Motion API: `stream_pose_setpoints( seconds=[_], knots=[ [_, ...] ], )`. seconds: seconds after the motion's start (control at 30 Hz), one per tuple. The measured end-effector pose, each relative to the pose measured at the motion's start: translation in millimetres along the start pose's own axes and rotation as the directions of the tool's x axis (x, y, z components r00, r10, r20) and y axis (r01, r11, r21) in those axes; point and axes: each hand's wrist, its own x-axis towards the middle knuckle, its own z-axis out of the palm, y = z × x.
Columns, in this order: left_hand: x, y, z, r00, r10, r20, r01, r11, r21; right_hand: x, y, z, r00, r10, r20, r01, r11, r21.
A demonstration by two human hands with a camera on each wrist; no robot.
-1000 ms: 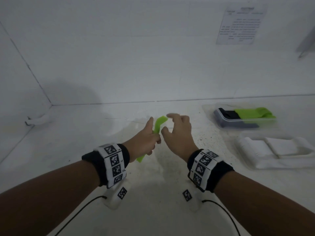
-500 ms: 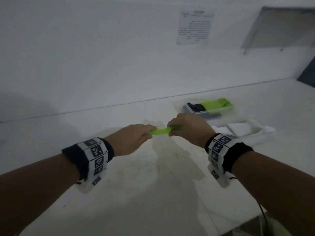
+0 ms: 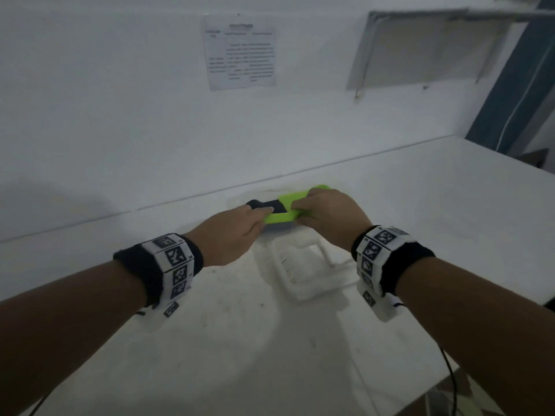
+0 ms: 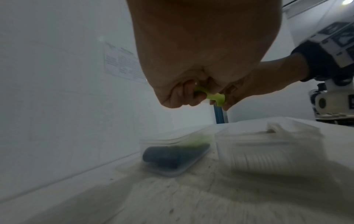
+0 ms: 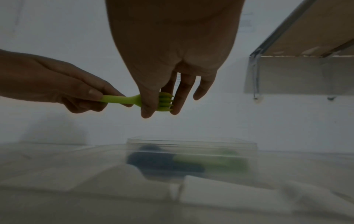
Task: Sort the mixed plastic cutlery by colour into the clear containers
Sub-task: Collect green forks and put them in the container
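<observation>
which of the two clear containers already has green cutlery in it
The far container, next to the wall, under the green fork both hands hold. It shows green and dark pieces through its side; the near container holds only white pieces.

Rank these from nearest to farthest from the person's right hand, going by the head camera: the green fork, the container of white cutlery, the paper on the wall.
1. Green fork: pinched in the right hand itself.
2. Container of white cutlery: on the table, just below both hands.
3. Paper notice: up on the back wall.
</observation>
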Motion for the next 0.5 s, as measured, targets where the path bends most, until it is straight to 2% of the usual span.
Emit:
stream_pose_setpoints(
  seconds=[0.1,0.27,0.37,0.5],
  knots=[
    [45,26,13,1.000,0.007,-0.010,-0.008,1.000,-0.024,11,54,-10,0.999,-0.005,0.038,0.005,1.000,0.007],
    [104,51,31,0.988,-0.152,-0.035,0.149,0.986,-0.072,40,130,-16,0.986,-0.091,0.138,0.089,0.996,0.022],
    [133,51,40,0.979,-0.195,-0.059,0.190,0.978,-0.086,60,157,-14,0.976,-0.124,0.178,0.128,0.992,-0.014],
    [167,36,44,0.953,-0.293,-0.078,0.293,0.956,-0.011,84,176,-7,0.980,-0.118,0.161,0.109,0.992,0.060]
  ],
)
